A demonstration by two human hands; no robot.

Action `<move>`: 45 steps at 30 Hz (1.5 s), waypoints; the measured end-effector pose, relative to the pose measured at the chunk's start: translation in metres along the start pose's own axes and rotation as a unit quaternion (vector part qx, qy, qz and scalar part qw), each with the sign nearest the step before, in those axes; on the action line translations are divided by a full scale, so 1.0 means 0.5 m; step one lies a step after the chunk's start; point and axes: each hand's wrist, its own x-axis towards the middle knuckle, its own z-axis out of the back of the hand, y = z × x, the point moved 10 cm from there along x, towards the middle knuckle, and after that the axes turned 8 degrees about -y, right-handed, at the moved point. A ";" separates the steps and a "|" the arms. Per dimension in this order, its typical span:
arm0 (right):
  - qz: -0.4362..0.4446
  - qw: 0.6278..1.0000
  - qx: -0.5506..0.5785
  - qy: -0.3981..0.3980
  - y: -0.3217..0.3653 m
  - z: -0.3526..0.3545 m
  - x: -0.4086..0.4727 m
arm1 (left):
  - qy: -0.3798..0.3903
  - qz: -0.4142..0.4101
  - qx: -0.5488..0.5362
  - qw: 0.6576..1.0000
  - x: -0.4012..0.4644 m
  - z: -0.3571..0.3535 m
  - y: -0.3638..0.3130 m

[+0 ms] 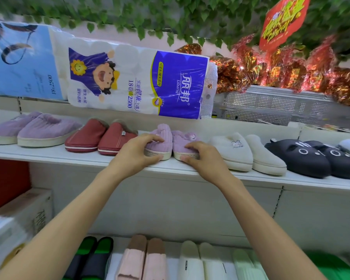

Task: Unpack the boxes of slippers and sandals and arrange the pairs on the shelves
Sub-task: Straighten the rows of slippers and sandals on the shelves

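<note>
Centre of frame: small lilac ribbed-plush slippers [171,143] w/ cream soles on a white shelf [251,178]. Left of them, brick-red pair [101,138] w/ white sole stripes; far left, bigger lilac pair [32,129]. To the right, cream pair [249,153], then black cat-face pair [313,158] w/ white eyes. Upper left: tissue pack [137,81], white & blue-violet, cartoon child, yellow sunflower. Upper right: red sign [283,23], yellow lettering; red-gold foil bags [291,71]. Bottom: black-green, pink, white, mint pairs.
</note>
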 end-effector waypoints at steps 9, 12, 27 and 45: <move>0.055 0.994 -0.012 -0.092 0.036 0.077 -0.064 | -0.122 -0.072 0.053 0.989 -0.044 0.029 -0.087; 0.086 0.985 -0.014 -0.150 0.029 0.155 -0.111 | -0.139 -0.113 -0.010 0.984 -0.067 0.012 -0.186; -0.055 0.992 -0.046 -0.108 -0.265 0.344 -0.155 | 0.019 -0.028 -0.007 0.999 -0.010 -0.292 -0.318; -0.042 0.995 -0.039 -0.079 -0.307 0.319 -0.122 | -0.042 0.002 0.019 0.999 0.006 -0.314 -0.317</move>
